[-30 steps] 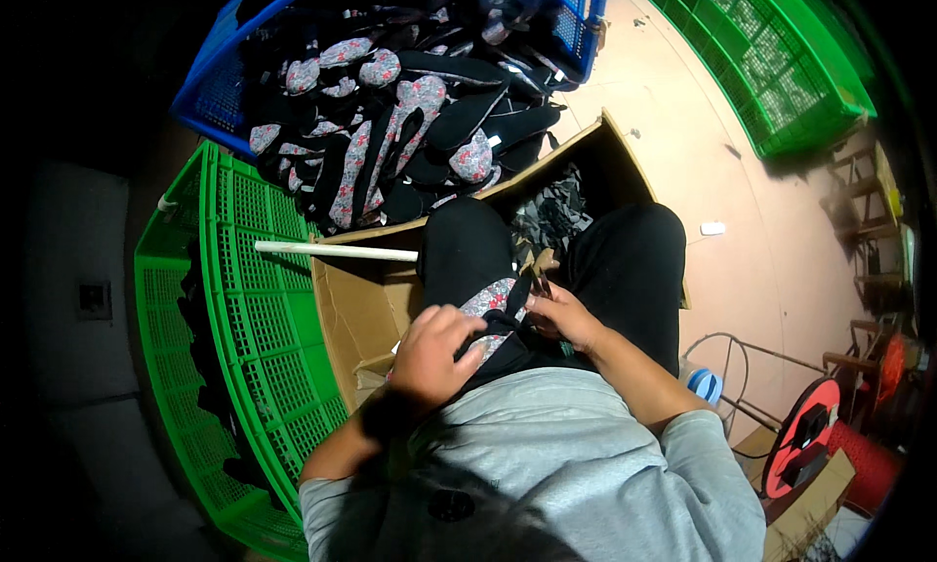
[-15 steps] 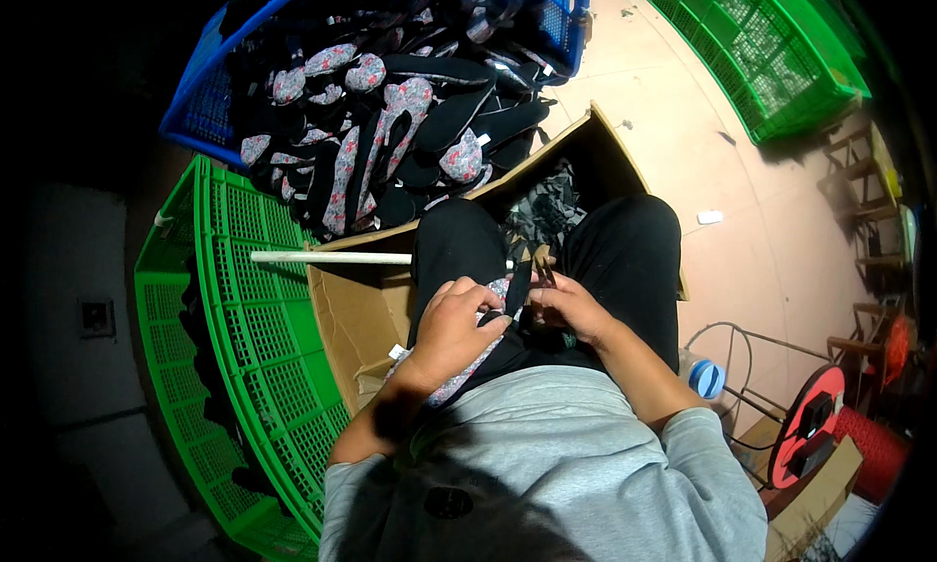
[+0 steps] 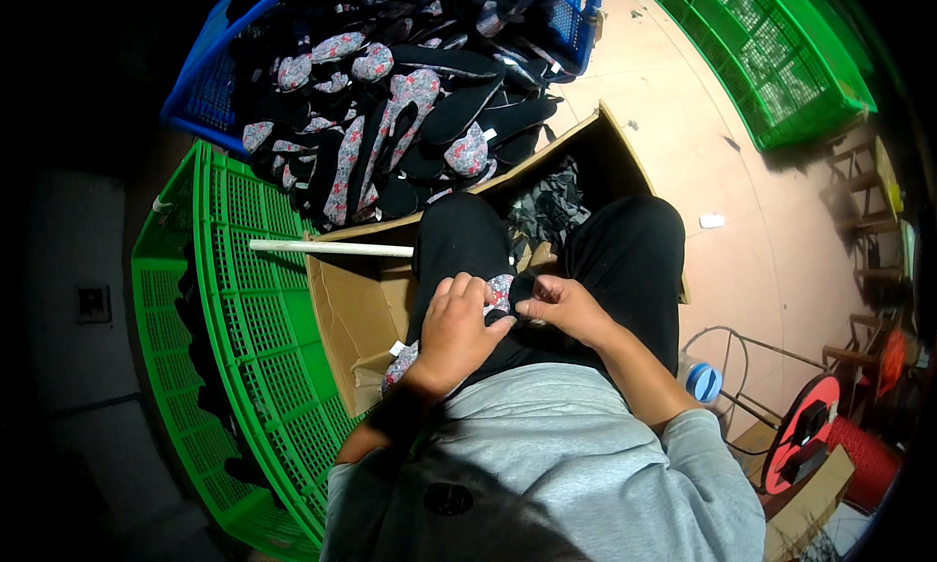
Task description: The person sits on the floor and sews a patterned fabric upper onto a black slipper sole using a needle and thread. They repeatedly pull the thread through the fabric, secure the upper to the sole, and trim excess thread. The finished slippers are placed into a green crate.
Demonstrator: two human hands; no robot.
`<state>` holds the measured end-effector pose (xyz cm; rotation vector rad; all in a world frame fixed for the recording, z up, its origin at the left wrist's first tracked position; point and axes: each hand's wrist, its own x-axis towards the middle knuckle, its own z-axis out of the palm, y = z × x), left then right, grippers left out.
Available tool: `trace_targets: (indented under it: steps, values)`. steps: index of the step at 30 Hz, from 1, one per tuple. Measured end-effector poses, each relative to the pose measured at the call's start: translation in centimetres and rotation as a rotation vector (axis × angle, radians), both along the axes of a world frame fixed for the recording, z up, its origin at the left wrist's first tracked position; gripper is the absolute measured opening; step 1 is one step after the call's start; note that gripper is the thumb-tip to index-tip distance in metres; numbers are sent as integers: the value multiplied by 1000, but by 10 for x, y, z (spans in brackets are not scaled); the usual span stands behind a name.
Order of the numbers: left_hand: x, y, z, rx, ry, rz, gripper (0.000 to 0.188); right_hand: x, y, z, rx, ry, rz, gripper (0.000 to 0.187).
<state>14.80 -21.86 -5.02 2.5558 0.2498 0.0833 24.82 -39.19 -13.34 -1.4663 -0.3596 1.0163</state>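
Cloth (image 3: 501, 289), one floral piece, spans two hands (image 3: 455, 320) (image 3: 569, 311).

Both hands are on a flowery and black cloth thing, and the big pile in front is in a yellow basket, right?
Not quite: the head view shows the basket is blue, not yellow. The pile in front is in it, and the left hand and right hand are on a flowery, black cloth thing.

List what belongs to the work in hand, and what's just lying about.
Likely in use:
floral and black fabric piece, held by left hand and right hand
matching fabric pile

Seemingly lying about:
small white rectangular object
round blue-lidded container
red disc
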Motion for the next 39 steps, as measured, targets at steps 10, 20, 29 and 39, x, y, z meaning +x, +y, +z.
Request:
trace_targets:
  steps: [10, 20, 29, 39]
  values:
    - [-9, -5, -7, 133, 1, 32, 35, -7, 16, 23, -84, 279, 65, 25]
    - [-9, -3, -13, 8, -66, 18, 31, -5, 5, 21, 194, 714, 7, 17]
    - [7, 8, -12, -120, -116, -243, 27, -8, 3, 17, 326, 609, -206, 21]
    - [48, 22, -23, -194, 74, -542, 19, 0, -4, 24, 203, 352, -223, 24]
